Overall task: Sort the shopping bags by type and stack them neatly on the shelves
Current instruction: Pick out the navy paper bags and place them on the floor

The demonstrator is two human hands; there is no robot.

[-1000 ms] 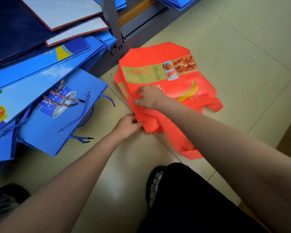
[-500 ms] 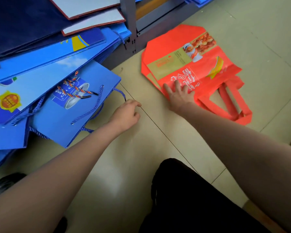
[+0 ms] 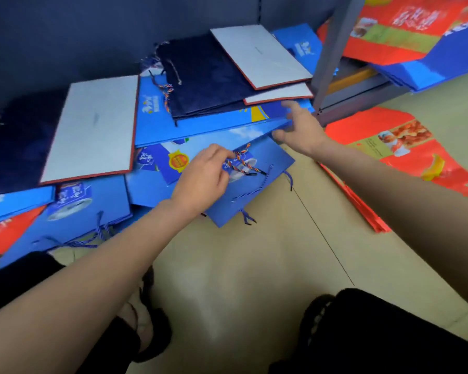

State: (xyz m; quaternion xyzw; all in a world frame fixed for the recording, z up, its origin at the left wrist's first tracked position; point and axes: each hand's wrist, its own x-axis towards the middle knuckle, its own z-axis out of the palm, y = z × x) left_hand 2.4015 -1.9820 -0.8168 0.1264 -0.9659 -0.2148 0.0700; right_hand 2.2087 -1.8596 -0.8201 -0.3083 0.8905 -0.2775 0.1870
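A messy pile of flat bags spills off the low shelf onto the floor. My left hand [image 3: 203, 176] rests on a blue paper bag [image 3: 257, 184] at the pile's front, fingers curled on its multicoloured rope handle [image 3: 245, 164]. My right hand [image 3: 300, 128] has its fingers spread at the corner of the stacked blue bags [image 3: 216, 125], thumb below the edge and fingers above. Dark navy bags [image 3: 206, 76] and grey-white bags with red edges [image 3: 92, 128] lie on top. An orange-red printed bag [image 3: 405, 155] lies flat on the floor to the right.
A grey shelf post [image 3: 333, 49] stands just right of my right hand. Behind it, more red and blue bags [image 3: 405, 31] lie on the neighbouring shelf. Bare tiled floor [image 3: 254, 265] stretches toward my sandalled feet [image 3: 149, 319] and dark-clothed knees.
My view swung left from the red bag to the blue pile. My right hand left the red bag and reached the blue stack's corner. My left hand moved onto the rope handle.
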